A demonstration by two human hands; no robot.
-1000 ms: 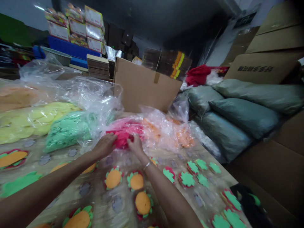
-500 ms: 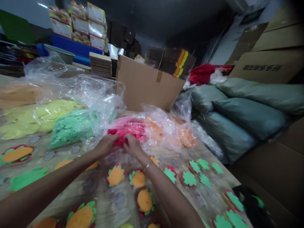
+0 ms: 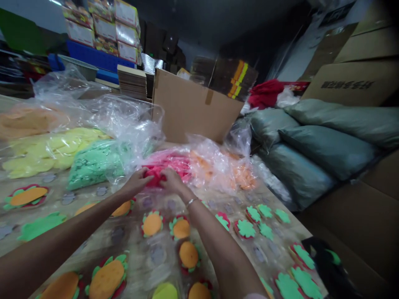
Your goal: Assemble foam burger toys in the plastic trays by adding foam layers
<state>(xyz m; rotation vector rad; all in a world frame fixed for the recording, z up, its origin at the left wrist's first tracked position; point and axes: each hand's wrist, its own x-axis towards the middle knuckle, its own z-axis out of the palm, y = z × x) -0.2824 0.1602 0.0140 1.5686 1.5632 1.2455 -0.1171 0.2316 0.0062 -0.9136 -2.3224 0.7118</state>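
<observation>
Both hands are at the mouth of a clear plastic bag of red felt-like pieces [image 3: 174, 161] in the middle of the table. Thumb and fingers of my left hand [image 3: 136, 182] close on the left edge of some red pieces [image 3: 153, 177]. My right hand [image 3: 172, 181] grips the same pieces from the right, its fingertips partly hidden among them. A bag of green pieces [image 3: 95, 162] lies to the left, and a bag of orange pieces [image 3: 245, 176] to the right. Nearer me are layered stacks with orange tops [image 3: 152, 224] and green tops [image 3: 246, 228].
Yellow pieces [image 3: 56, 149] lie under plastic at the left. An open cardboard box [image 3: 190, 108] stands behind the bags. Full grey-green sacks [image 3: 327, 145] are piled beyond the table's right edge. Small clear plastic pieces [image 3: 157, 253] dot the tabletop.
My hands have shifted slightly up in view at the red pieces, and my left fingers have spread a little around them. The view has tilted slightly.
</observation>
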